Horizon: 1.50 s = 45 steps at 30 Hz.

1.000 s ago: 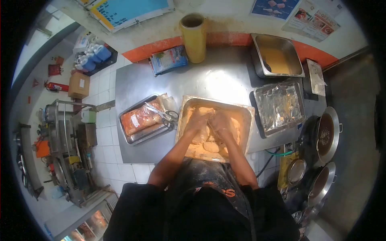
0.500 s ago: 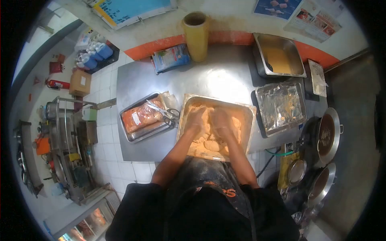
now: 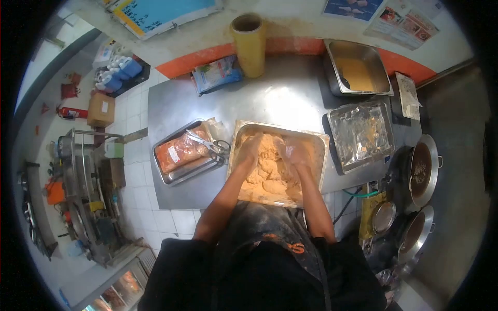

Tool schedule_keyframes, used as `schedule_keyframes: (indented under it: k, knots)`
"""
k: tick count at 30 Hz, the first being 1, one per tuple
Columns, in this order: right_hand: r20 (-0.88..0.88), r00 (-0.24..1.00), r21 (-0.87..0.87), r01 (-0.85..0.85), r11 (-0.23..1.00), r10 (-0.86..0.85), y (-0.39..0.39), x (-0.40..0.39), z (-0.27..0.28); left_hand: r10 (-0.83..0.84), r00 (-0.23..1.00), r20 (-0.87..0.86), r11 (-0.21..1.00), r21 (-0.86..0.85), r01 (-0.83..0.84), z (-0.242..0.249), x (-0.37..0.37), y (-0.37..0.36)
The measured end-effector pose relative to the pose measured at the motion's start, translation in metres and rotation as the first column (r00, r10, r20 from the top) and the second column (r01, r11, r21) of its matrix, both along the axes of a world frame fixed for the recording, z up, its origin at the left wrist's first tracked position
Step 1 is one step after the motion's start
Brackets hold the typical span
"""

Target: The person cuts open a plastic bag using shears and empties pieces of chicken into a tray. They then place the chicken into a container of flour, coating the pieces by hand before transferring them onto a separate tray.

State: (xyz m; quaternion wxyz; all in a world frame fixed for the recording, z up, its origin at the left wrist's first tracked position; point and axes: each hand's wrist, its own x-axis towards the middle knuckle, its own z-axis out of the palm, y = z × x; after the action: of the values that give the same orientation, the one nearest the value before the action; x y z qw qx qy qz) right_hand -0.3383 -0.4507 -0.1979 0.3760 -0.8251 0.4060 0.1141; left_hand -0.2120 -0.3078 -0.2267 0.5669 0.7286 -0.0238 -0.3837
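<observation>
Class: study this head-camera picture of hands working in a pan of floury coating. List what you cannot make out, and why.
1. Fingertips of the left hand and right hand: head view, buried in the orange-tan floury mix in the rectangular steel pan.
2. Contents of the foil-lined steel tray: head view, glare.
3. Wording on the wall posters: head view, too small, cut off by the edge.

I count four metal trays (image 3: 317,142) on my table, one pair of scissors (image 3: 212,146), one yellow roll (image 3: 249,45), and two pans (image 3: 421,173) at right.
</observation>
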Motion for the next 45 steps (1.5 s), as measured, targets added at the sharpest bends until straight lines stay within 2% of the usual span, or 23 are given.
schedule_keyframes:
  k: [1, 2, 4, 5, 8, 10, 11, 13, 17, 18, 19, 23, 25, 26, 28, 31, 32, 34, 38, 40, 42, 44, 45]
  knots:
    - [0.152, 0.988, -0.332, 0.059, 0.942, -0.009, 0.002, -0.016, -0.06, -0.207, 0.973, 0.105, 0.977, 0.069, 0.201, 0.006, 0.003, 0.004]
    - [0.147, 0.989, -0.334, 0.053, 0.941, -0.004, 0.002, -0.019, -0.064, -0.203, 0.974, 0.101, 0.978, 0.066, 0.197, 0.008, -0.001, 0.007]
    - [0.188, 0.982, -0.338, 0.097, 0.936, -0.034, 0.003, -0.019, -0.066, -0.52, 0.794, 0.316, 0.81, 0.479, 0.339, 0.01, -0.007, 0.013]
    - [0.184, 0.982, -0.333, 0.098, 0.938, -0.038, 0.013, -0.014, -0.057, -0.523, 0.794, 0.31, 0.806, 0.483, 0.343, -0.006, -0.01, 0.015]
    - [-0.004, 0.989, -0.235, -0.147, 0.961, 0.151, 0.02, 0.013, -0.01, -0.575, 0.759, 0.307, 0.812, 0.332, 0.481, -0.026, -0.004, 0.004]
    - [-0.088, 0.97, 0.082, -0.219, 0.972, 0.226, 0.01, 0.022, 0.028, -0.378, 0.921, 0.09, 0.906, 0.242, 0.348, -0.002, 0.008, -0.001]
    - [-0.086, 0.969, 0.084, -0.225, 0.971, 0.232, 0.007, 0.015, 0.013, -0.373, 0.923, 0.09, 0.907, 0.245, 0.343, -0.013, 0.008, 0.004]
    - [0.276, 0.947, -0.007, -0.168, 0.986, 0.163, -0.008, -0.004, -0.026, -0.366, 0.928, 0.073, 0.905, -0.202, 0.373, -0.033, 0.012, 0.004]
    - [0.288, 0.956, -0.18, 0.003, 0.984, 0.05, -0.014, -0.028, -0.037, -0.503, 0.861, -0.081, 0.812, -0.386, 0.438, -0.003, 0.019, 0.014]
    - [0.23, 0.958, -0.189, -0.131, 0.973, 0.173, -0.018, -0.032, -0.027, -0.634, 0.764, -0.12, 0.768, 0.018, 0.64, 0.027, 0.026, 0.002]
    - [0.171, 0.94, -0.188, -0.262, 0.946, 0.295, -0.019, -0.035, -0.017, -0.719, 0.66, -0.218, 0.549, 0.405, 0.731, 0.044, 0.028, -0.003]
    - [0.046, 0.967, -0.134, -0.242, 0.961, 0.25, 0.001, -0.018, -0.002, -0.585, 0.792, 0.173, 0.8, 0.284, 0.529, 0.041, 0.006, 0.015]
    - [0.566, 0.814, -0.234, 0.01, 0.972, 0.128, 0.005, -0.028, -0.056, -0.59, 0.706, 0.392, 0.783, 0.489, 0.383, 0.007, 0.007, 0.013]
    - [0.567, 0.814, -0.239, 0.014, 0.971, 0.128, 0.006, -0.024, -0.044, -0.59, 0.703, 0.396, 0.785, 0.486, 0.385, 0.001, 0.009, 0.012]
    - [0.023, 0.98, -0.093, -0.196, 0.976, 0.199, 0.003, -0.021, -0.013, -0.497, 0.766, 0.407, 0.866, 0.288, 0.409, -0.009, 0.009, 0.015]
    - [-0.072, 0.997, 0.056, -0.033, 0.998, 0.037, 0.021, -0.025, 0.048, -0.322, 0.942, 0.089, 0.946, 0.064, 0.317, 0.018, 0.003, 0.027]
    - [-0.076, 0.997, 0.041, -0.025, 0.999, 0.028, 0.023, -0.039, 0.028, -0.328, 0.94, 0.091, 0.945, 0.048, 0.325, 0.012, 0.002, 0.03]
    - [0.282, 0.959, -0.255, 0.066, 0.965, 0.009, 0.012, -0.077, -0.045, -0.309, 0.943, 0.127, 0.948, 0.127, 0.293, -0.01, 0.002, 0.036]
    - [0.178, 0.984, -0.369, 0.094, 0.925, -0.029, 0.003, -0.088, -0.057, -0.214, 0.96, 0.179, 0.975, 0.091, 0.201, 0.024, -0.035, 0.059]
    - [0.492, 0.855, -0.106, 0.245, 0.964, -0.163, 0.005, -0.086, -0.026, -0.293, 0.943, 0.16, 0.956, 0.043, 0.29, 0.055, -0.043, 0.069]
    - [0.408, 0.864, 0.053, 0.298, 0.953, -0.293, -0.016, -0.081, -0.033, -0.269, 0.949, 0.165, 0.962, 0.004, 0.273, 0.03, -0.053, 0.071]
    - [0.487, 0.711, 0.533, 0.218, 0.817, -0.508, -0.059, -0.104, -0.094, -0.101, 0.995, -0.013, 0.94, -0.329, 0.092, -0.038, -0.057, 0.065]
    - [0.524, 0.665, 0.535, 0.228, 0.813, -0.531, -0.044, -0.099, -0.054, -0.101, 0.995, -0.015, 0.938, -0.336, 0.09, -0.045, -0.054, 0.065]
